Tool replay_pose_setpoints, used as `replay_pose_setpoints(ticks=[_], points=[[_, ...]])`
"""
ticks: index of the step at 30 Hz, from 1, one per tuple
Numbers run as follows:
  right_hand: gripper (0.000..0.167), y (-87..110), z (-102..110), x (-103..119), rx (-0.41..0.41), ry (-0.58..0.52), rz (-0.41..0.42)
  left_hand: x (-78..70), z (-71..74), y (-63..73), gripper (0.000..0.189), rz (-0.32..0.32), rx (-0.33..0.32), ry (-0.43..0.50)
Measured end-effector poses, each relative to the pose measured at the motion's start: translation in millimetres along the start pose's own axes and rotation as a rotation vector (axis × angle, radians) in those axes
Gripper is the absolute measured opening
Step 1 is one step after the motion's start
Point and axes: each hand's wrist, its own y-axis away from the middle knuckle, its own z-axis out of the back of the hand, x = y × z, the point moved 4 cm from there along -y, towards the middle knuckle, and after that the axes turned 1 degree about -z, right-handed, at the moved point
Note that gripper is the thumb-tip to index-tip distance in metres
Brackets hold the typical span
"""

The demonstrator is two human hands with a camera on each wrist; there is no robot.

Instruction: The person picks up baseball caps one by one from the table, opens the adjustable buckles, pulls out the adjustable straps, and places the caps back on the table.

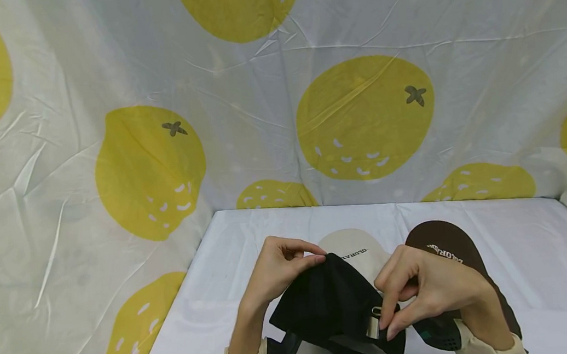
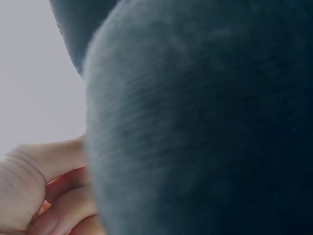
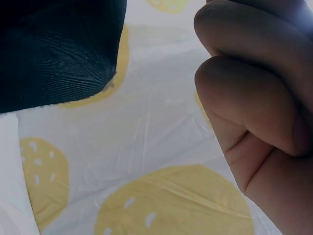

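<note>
A black cap (image 1: pixel 321 295) hangs between both hands over the white table, its strap and a metal buckle (image 1: pixel 373 327) toward the right. The left hand (image 1: pixel 277 265) pinches the top of its crown between thumb and fingers. At the buckle, the right hand (image 1: pixel 436 287) pinches the cap's back edge with thumb and index finger. Dark fabric fills most of the left wrist view and hides the left fingertips. In the right wrist view, curled fingers (image 3: pixel 249 98) show at the right, while the pinch itself lies out of sight.
Behind the black cap lies a cream cap (image 1: pixel 352 246) with dark lettering. A brown cap (image 1: pixel 446 239) with pale lettering lies to its right, partly covered by the right hand. Lemon-print cloth (image 1: pixel 254 113) hangs along the back and left of the white table (image 1: pixel 195 320).
</note>
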Motion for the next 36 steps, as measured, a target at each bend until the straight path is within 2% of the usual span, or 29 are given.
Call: replay_pose_setpoints(ticks=[8, 10, 12, 14, 18, 21, 26, 31, 36], points=[[0.018, 1.5, -1, 0, 0.028, -0.002, 0.014, -2.6, 0.6, 1.8, 0.003, -0.014, -0.014, 0.007], [0.019, 2.9, 1, -2, 0.011, -0.004, 0.008, -4.8, 0.6, 3.2, 0.004, -0.020, -0.008, 0.002], [0.022, 4.0, 2, -5, -0.042, 0.013, -0.013, -7.6, 0.3, 5.2, 0.005, -0.029, 0.004, -0.005], [0.026, 4.3, 5, -8, -0.133, 0.041, -0.073, -11.2, 0.2, 7.7, 0.006, -0.035, 0.017, -0.020], [0.023, 2.2, 8, -12, -0.344, 0.128, -0.296, -19.9, 1.3, 13.2, 0.003, -0.061, 0.029, -0.059], [0.022, -0.7, 8, -17, -0.440, 0.163, -0.420, -25.4, 4.6, 16.5, 0.012, -0.090, 0.015, -0.079], [0.025, -8.2, 6, -23, -0.513, 0.188, -0.435, -30.1, 12.4, 19.8, 0.013, -0.125, -0.050, -0.073], [0.022, -17.4, 0, -32, -0.556, 0.145, -0.441, -34.4, 22.7, 24.3, 0.012, -0.154, -0.154, -0.099], [0.021, -25.8, -6, -43, -0.625, 0.109, -0.441, -41.1, 31.4, 29.7, 0.013, -0.210, -0.240, -0.126]])
